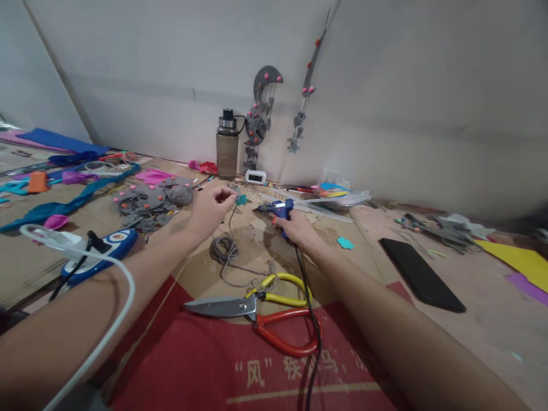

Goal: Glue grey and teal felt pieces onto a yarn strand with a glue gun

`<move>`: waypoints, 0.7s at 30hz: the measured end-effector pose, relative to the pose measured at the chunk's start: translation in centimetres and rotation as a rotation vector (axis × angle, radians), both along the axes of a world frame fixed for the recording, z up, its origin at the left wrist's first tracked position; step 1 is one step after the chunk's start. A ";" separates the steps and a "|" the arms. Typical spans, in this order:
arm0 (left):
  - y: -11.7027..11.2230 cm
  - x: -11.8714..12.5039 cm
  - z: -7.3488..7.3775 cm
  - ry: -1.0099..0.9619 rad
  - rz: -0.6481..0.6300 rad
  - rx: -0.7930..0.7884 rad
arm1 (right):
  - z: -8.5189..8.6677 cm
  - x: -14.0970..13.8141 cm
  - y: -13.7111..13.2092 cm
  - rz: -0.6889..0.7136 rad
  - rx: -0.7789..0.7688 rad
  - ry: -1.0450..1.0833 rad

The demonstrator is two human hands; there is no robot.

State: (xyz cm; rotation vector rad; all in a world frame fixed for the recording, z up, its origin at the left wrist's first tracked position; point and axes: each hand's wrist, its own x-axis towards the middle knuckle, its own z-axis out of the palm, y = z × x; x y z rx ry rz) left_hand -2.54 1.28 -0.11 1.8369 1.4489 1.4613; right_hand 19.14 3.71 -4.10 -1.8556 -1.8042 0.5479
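Observation:
My left hand [214,206] is closed in a pinch on a grey cord [232,222]. Right beside those fingertips is a small teal flower cutout [242,199]; whether it is joined to the cord I cannot tell. From the pinch the cord runs down to a loose coil [223,250] on the cardboard. My right hand [295,224] grips a blue glue gun [282,206], its nozzle pointing left, toward the flower but apart from it. A second teal flower cutout [345,243] lies right of that hand. Scissors [240,306] with yellow and red handles rest nearer to me.
A black phone [422,274] lies at right. At the back stand a bottle [227,148] and a small digital clock [255,177]. Grey felt ornaments [143,200] and a blue power strip [100,257] are at left. The gun's black cable [315,337] crosses the scissors' handles.

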 end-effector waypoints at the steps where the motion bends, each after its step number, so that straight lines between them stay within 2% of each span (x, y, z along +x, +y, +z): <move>1: -0.4 0.2 0.2 0.076 0.008 0.049 | 0.0 0.2 0.0 0.007 -0.015 -0.093; 6: -1.3 0.7 0.2 0.251 -0.022 0.177 | 0.5 0.6 -0.7 0.038 0.080 -0.315; 12: -1.6 1.0 0.0 0.223 -0.073 0.164 | 1.0 0.5 -1.3 0.003 0.094 -0.411; 17: -1.6 1.3 0.1 0.153 -0.119 0.116 | 1.1 0.7 -1.3 0.007 0.090 -0.404; 19: -1.6 1.3 0.1 0.152 -0.116 0.119 | 1.3 0.5 -1.5 -0.016 0.182 -0.355; 21: -1.7 1.3 0.0 0.160 -0.108 0.134 | 1.7 -0.2 -1.9 0.009 0.324 -0.215</move>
